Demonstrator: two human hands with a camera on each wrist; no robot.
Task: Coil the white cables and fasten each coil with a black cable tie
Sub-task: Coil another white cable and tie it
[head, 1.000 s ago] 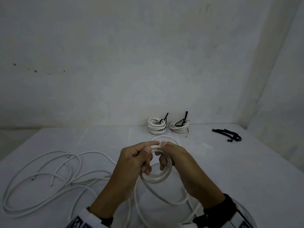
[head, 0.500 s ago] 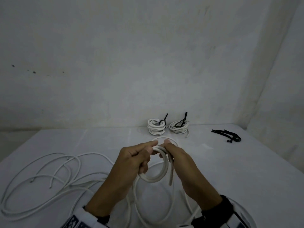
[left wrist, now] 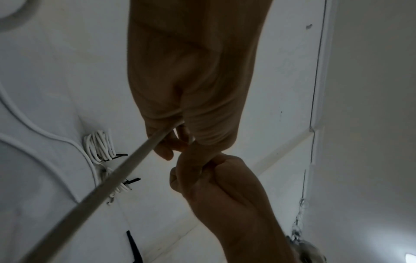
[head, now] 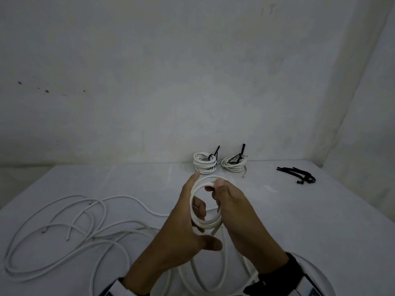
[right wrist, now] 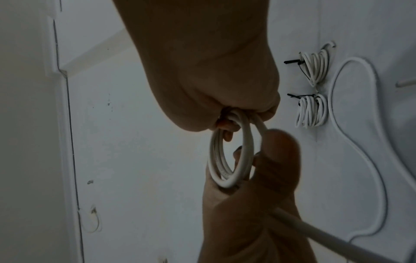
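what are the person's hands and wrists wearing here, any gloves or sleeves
No gloves: both the left hand and the right hand are bare. In the head view the left wrist carries a white band with dark printed markings. The right wrist wears a black strap, with a white-edged device just below it. No rings or sleeves are visible.

A white table (head: pixel 299 221) fills the lower part of the head view, its surface scuffed with faint pale smears. Behind it stands a grey-white wall (head: pixel 149 82) with a few small dark marks (head: pixel 46 91) on its left part. At the right a second wall (head: pixel 374 103) meets it in a corner. In the left wrist view a bright patch of light (left wrist: pixel 387 236) shows at the lower right.
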